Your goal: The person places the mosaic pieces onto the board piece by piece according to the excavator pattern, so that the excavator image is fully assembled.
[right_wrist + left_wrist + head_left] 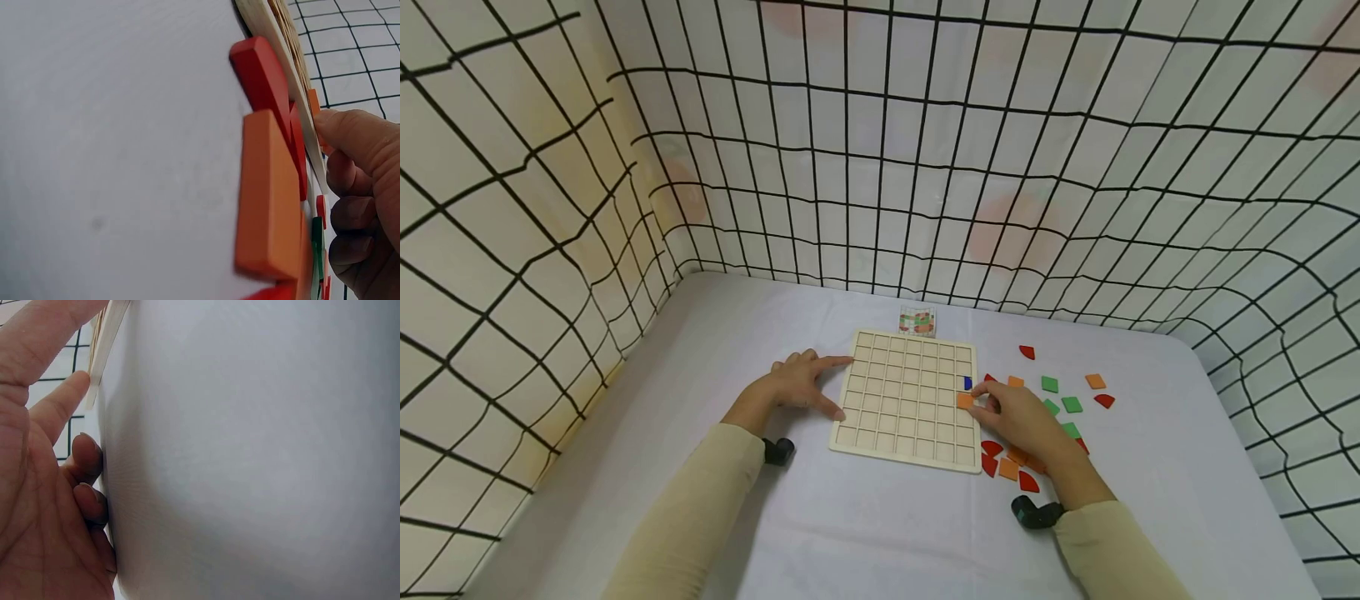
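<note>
A pale wooden grid board [904, 398] lies flat on the table. My left hand [799, 383] is spread beside it, index fingertip and thumb tip touching its left edge; the wrist view shows the remaining fingers [87, 453] bent near the cloth. At the right edge, my right hand [1011, 412] pinches an orange square tile [965, 401] between thumb and index finger, over a cell in the rightmost column. The thumb presses against this orange tile [314, 100] in the right wrist view. Just above it, a small blue piece [967, 383] sits in the same column.
Green squares [1049, 384], orange squares [1095, 382] and red quarter-circle pieces [1027, 352] lie scattered right of the board, some under my right hand. A small printed pattern card [917, 321] stands behind the board. Black wire mesh [880, 158] surrounds the table's back and sides.
</note>
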A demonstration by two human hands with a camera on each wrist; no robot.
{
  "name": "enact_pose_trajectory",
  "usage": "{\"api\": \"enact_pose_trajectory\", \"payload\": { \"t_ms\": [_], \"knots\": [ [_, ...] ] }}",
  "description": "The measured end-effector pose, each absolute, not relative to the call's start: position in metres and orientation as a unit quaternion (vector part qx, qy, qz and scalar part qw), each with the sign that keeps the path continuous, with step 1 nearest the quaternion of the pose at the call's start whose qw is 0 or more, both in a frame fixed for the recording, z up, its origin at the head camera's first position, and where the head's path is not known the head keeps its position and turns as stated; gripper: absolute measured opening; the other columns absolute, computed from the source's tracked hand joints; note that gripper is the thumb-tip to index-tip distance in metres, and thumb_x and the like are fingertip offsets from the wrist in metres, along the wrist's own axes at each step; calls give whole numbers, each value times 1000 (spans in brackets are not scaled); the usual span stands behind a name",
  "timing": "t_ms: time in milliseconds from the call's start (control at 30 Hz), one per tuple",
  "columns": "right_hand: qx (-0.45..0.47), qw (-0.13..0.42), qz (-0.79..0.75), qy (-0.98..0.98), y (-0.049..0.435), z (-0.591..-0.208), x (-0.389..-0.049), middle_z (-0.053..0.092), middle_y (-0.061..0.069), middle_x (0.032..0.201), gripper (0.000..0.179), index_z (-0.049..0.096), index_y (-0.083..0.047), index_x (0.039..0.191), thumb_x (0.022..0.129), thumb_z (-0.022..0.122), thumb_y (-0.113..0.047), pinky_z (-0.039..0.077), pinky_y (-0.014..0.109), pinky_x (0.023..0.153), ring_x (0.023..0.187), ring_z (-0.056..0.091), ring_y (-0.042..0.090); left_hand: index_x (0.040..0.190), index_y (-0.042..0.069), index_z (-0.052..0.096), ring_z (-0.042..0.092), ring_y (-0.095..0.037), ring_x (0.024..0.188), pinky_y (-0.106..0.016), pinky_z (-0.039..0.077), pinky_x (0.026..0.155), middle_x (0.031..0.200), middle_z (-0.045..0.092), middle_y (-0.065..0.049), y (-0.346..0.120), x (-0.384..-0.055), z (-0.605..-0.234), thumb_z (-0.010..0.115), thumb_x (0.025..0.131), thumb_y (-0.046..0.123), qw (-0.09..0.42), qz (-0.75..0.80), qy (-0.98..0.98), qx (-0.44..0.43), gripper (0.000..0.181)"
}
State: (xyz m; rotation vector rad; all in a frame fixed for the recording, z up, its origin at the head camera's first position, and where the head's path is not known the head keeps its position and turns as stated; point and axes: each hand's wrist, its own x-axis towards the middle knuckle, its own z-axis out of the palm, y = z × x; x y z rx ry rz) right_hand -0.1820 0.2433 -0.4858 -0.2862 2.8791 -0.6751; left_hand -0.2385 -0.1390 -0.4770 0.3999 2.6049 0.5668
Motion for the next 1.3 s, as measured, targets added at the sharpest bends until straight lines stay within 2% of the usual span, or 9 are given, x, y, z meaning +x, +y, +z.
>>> {"api": "enact_pose_trajectory", "payload": {
  "t_ms": [500, 633, 833, 1167, 1300],
  "knots": [
    [-88, 99, -224, 966, 239, -483, -187, 55, 0, 76, 30, 66, -17, 122, 96, 70, -32, 38, 28, 56, 64, 49, 16, 154, 46, 41, 45, -21, 103, -40, 31, 85, 124, 53, -3, -139, -237, -478, 90, 66, 58, 217, 209, 942, 145, 101],
    [-90, 100, -229, 964, 239, -484, -188, 54, 0, 77, 32, 66, -20, 126, 96, 70, -33, 39, 30, 57, 64, 49, 16, 154, 47, 41, 45, -21, 103, -40, 31, 85, 125, 53, -3, -139, -238, -478, 90, 66, 58, 217, 209, 943, 143, 101],
    [-95, 102, -225, 964, 237, -486, -189, 56, -1, 79, 37, 67, -20, 131, 97, 68, -33, 40, 30, 59, 67, 50, 15, 154, 47, 40, 45, -21, 104, -40, 32, 85, 127, 53, -4, -139, -238, -480, 90, 66, 58, 216, 207, 943, 143, 101],
    [-94, 105, -235, 962, 241, -483, -192, 57, 0, 81, 37, 68, -18, 129, 96, 71, -34, 41, 31, 64, 75, 51, 17, 154, 47, 40, 45, -20, 103, -40, 31, 85, 126, 53, -3, -140, -238, -478, 89, 66, 59, 216, 207, 944, 143, 101],
    [-69, 94, -259, 959, 252, -482, -193, 55, 2, 83, 34, 67, -21, 128, 96, 71, -34, 41, 31, 65, 78, 51, 18, 154, 47, 40, 45, -20, 103, -40, 31, 84, 126, 53, -3, -140, -238, -479, 89, 66, 60, 215, 207, 944, 144, 101]
  ]
}}
